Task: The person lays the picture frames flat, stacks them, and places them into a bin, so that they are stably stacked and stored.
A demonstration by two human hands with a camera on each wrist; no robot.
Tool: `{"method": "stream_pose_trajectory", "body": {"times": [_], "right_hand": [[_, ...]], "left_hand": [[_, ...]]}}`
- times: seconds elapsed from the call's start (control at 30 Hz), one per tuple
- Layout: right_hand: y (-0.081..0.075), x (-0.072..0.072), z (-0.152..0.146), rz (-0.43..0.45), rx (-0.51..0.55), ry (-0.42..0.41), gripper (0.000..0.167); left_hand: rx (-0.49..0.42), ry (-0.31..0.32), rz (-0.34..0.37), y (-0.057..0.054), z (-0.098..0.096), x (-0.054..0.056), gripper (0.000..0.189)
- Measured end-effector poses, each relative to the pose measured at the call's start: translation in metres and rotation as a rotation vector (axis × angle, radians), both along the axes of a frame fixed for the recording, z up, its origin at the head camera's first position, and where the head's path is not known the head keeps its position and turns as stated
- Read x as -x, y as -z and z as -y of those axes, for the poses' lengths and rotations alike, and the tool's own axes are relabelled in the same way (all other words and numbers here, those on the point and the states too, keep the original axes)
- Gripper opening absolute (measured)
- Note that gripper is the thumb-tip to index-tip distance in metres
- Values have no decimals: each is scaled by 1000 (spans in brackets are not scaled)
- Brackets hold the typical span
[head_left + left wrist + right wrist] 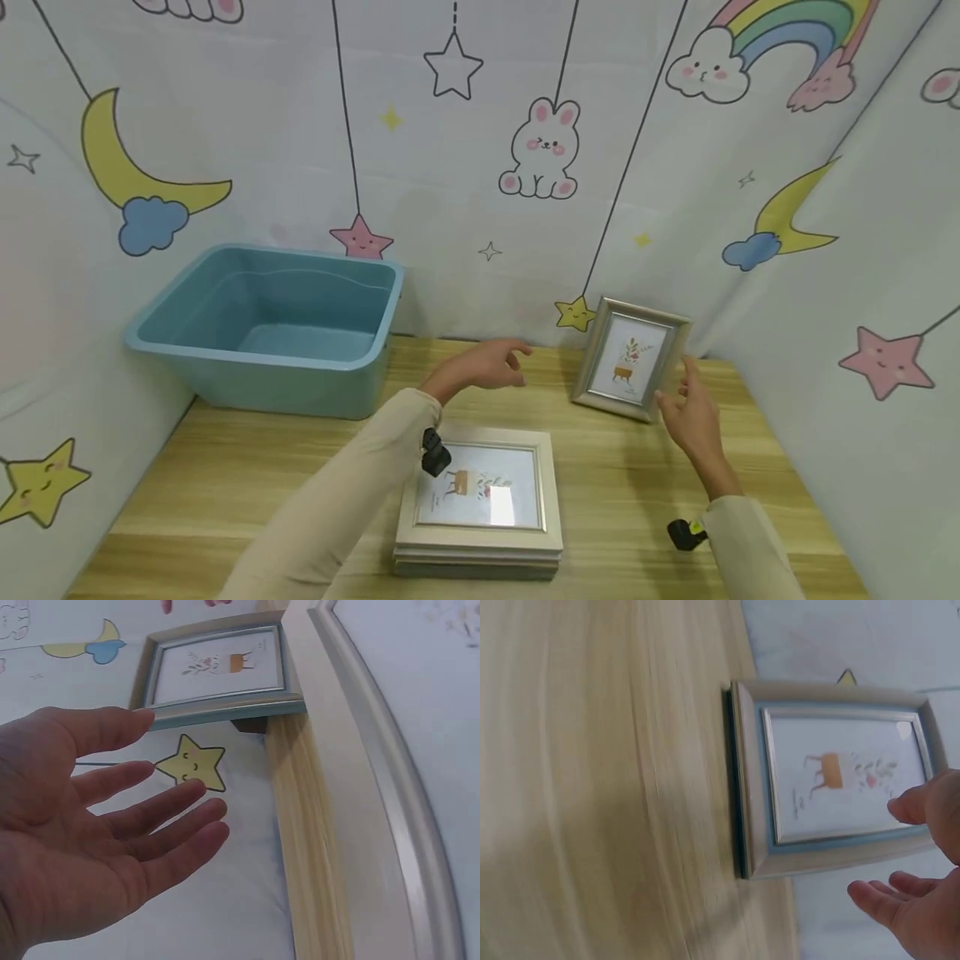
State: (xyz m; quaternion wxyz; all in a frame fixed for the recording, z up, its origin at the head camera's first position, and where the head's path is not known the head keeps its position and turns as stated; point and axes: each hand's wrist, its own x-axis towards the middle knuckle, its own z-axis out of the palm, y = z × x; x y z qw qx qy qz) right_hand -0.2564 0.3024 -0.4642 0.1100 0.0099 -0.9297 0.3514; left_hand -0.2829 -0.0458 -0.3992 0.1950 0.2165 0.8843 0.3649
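Observation:
A small picture frame (632,360) with a silvery border and a potted-plant print stands upright, leaning slightly back, near the patterned cloth. My right hand (692,414) is beside its right edge, fingers spread. In the right wrist view, the thumb (911,806) overlaps the frame's front while the other fingers lie past its edge. To the left of that frame, my left hand (491,364) hovers with its fingers relaxed and nothing in them; the left wrist view shows its palm. Below it lies a stack of picture frames (552,492), the top one holding a similar print.
A blue plastic tub (292,387) stands at the back left of the wooden table (630,517). Behind and at the sides hangs a white cloth (450,167) printed with stars, moons and a rabbit.

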Motion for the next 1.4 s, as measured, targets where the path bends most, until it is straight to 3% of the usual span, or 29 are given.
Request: {"method": "stream_pose_trajectory", "body": {"times": [0.17,0.43,0.57,0.7,0.97,1.17,1.4], "right_hand": [[1,16,-10,-18,23,-40,85],[-5,38,-25,-14,24,-110,91],[-9,48,-29,10,4,-137,94],[-11,57,-29,46,10,-168,97],[-8,63,-32,117,110,-200,100],[-5,62,-36,98,107,-180,101],[-2,65,-34,85,100,-180,104]], "left_hand": [[23,3,-8,18,-26,21,54],[-87,7,57,33,-63,35,67],[-131,24,78,33,-81,39,81],[-165,39,55,36,-97,41,93],[-236,-45,-23,48,-113,40,98],[-238,-24,67,54,-116,41,103],[-220,-86,186,53,-118,42,103]]}}
